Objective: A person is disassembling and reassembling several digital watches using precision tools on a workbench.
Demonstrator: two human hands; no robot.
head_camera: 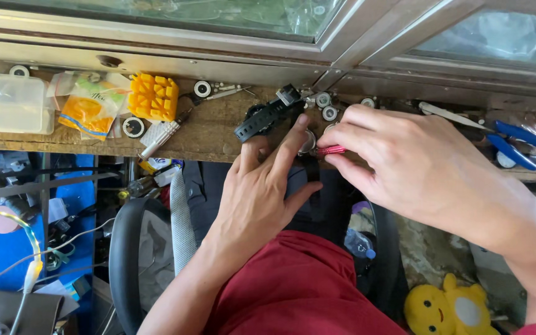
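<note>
Cluttered wooden bench point(212, 133): left hand point(255, 198) steadies black watch point(268, 115), right hand point(417, 167) pinches red tool point(330, 150) (pliers point(516, 139) nearby).

Worn wooden bench point(212, 133) with black watch point(267, 118), yellow block point(153, 97), blue-handled pliers point(516, 141), plastic box point(8, 103).

Head camera looks straight down, close (single view), over the workbench point(212, 139).
</note>
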